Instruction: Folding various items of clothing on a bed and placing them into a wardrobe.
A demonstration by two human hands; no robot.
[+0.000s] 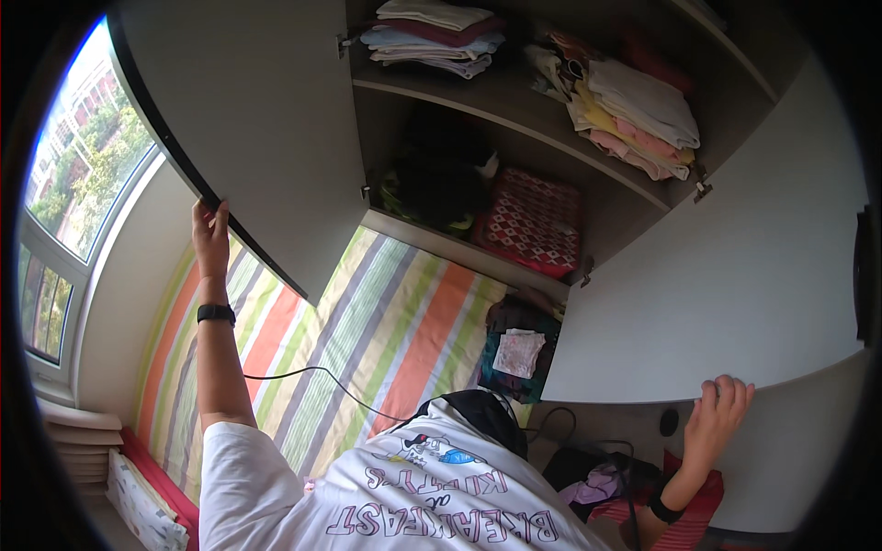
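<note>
A wardrobe stands open before me, its two pale doors swung apart. My left hand is closed round the dark edge of the left door. On the other side, my right hand has its fingers bent over the edge of the right door. On the upper shelf lie a stack of folded clothes and a looser pile of white, yellow and pink clothes. Below them sit a red patterned fabric bundle and dark clothing in shadow.
A striped bedspread spreads below the left door. Near the wardrobe's base, a small light cloth lies on dark fabric. A black cable runs across the bedspread to me. Dark and lilac clothes lie by my right forearm. A window is at left.
</note>
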